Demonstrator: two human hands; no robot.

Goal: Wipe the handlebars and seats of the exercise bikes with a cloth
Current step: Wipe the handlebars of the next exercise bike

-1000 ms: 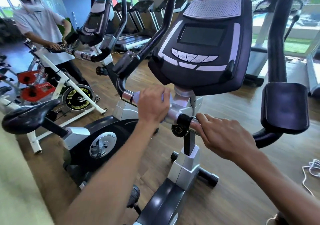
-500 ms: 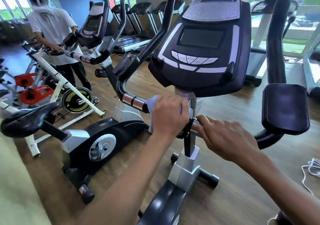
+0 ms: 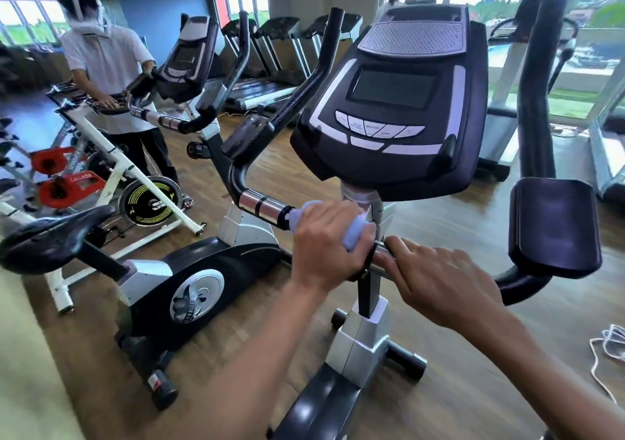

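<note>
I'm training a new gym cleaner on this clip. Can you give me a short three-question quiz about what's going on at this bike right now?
1. True or false: the left hand holds the cloth wrapped round the handlebar.
2. Where does the right hand grip? A) the console B) the bar just right of the centre post C) the arm pad
3. Fill in: the cloth's colour is light ____.

Key: 1 true; 2 B; 3 blue.
</note>
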